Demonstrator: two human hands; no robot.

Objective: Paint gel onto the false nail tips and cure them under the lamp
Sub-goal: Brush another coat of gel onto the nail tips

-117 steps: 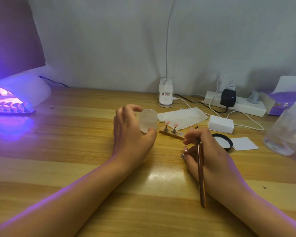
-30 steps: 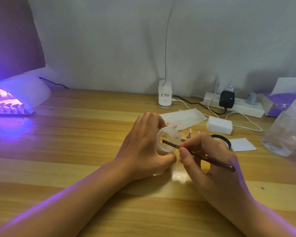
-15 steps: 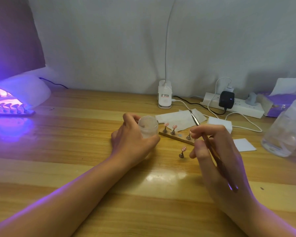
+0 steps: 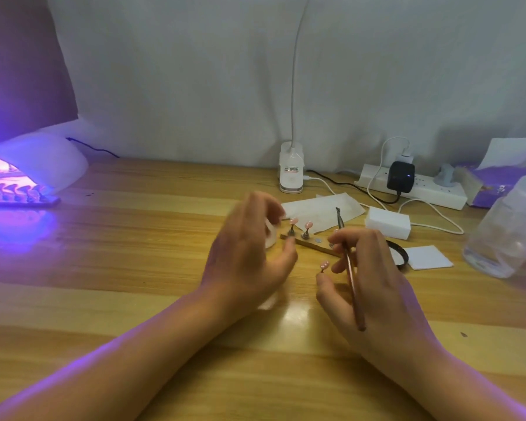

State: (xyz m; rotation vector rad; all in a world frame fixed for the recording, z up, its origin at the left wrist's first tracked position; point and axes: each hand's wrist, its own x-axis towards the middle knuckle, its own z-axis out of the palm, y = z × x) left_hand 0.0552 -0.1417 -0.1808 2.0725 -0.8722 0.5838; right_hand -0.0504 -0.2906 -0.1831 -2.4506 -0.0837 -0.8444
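A glowing lamp [image 4: 28, 168] is set far left of the wooden strip [image 4: 312, 244] on the worktop [image 4: 134, 268]. The blurred left hand [image 4: 249, 256] is curved over a white jar [image 4: 270, 237] at the strip's left end; grip cannot be told. A brush [image 4: 351, 275] is pinched by the right hand [image 4: 374, 281] at the strip's right end, its length running front to back, bristles at the far end.

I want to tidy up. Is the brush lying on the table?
No, the right hand holds the brush between its fingers, with the bristle end pointing up and away.
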